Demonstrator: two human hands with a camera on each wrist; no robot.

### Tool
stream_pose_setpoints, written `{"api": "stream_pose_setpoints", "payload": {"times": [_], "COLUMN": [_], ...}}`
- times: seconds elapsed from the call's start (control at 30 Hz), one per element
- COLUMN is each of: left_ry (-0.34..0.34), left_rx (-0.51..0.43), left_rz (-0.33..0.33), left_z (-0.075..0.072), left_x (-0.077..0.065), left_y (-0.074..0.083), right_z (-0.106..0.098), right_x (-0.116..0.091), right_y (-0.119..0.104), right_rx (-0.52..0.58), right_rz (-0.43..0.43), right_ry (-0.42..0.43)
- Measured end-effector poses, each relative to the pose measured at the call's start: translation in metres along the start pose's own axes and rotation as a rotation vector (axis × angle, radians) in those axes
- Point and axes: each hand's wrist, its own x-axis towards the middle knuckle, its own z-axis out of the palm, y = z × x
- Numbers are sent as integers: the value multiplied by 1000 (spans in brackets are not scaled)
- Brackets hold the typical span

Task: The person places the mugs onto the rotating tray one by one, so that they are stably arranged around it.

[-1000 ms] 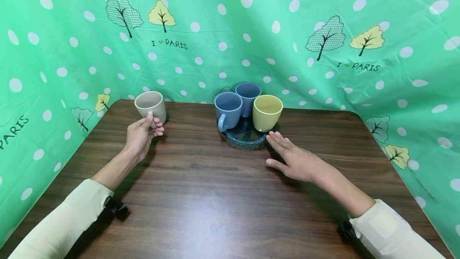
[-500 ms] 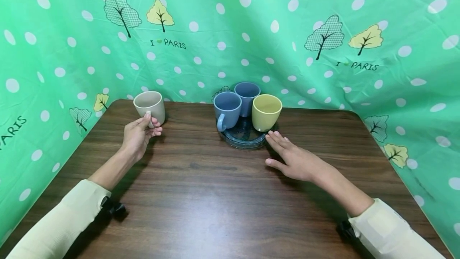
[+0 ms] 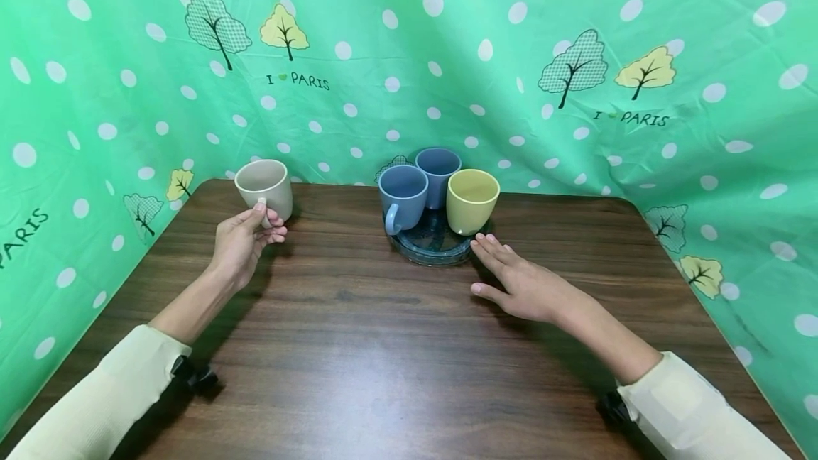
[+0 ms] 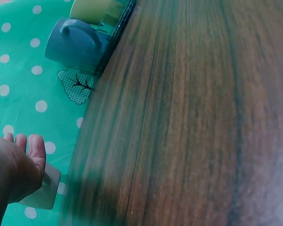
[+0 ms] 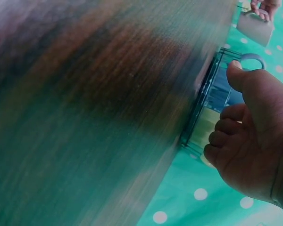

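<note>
My left hand (image 3: 241, 243) pinches the handle of a light grey mug (image 3: 273, 187), thumb on top, at the table's back left. The mug is upright, and in the left wrist view its base shows beside the table edge. My right hand (image 3: 527, 279) has its fingers straight, fingertips right at the rim of a round dark glass tray (image 3: 434, 250). On that tray stand a yellow cup (image 3: 473, 208), a blue mug (image 3: 409, 194) with its handle toward me, and a darker blue cup (image 3: 439, 169) partly hidden behind them.
The brown wooden table (image 3: 358, 346) runs back to a green polka-dot cloth (image 3: 409, 48) hanging behind and beside it. A bare stretch of wood lies between the grey mug and the tray. Black wrist cameras (image 3: 197, 378) are strapped at both sleeves.
My left hand and the grey mug have shifted slightly left, and the mug sits a little higher against the cloth. My right hand and the tray stay in place.
</note>
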Motion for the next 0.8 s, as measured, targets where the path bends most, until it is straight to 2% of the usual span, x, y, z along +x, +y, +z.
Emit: {"api": "stream_pose_setpoints", "payload": {"times": [0.57,0.8], "left_ry": [-54,-73], "left_rx": [77,80], "left_rz": [1,15], "left_z": [3,6], "left_x": [-14,-17], "left_y": [3,2], "right_z": [0,0], "right_x": [0,0], "right_y": [-1,-1], "right_rx": [1,-1], "right_rz": [3,5], "right_ry": [-3,-1]}}
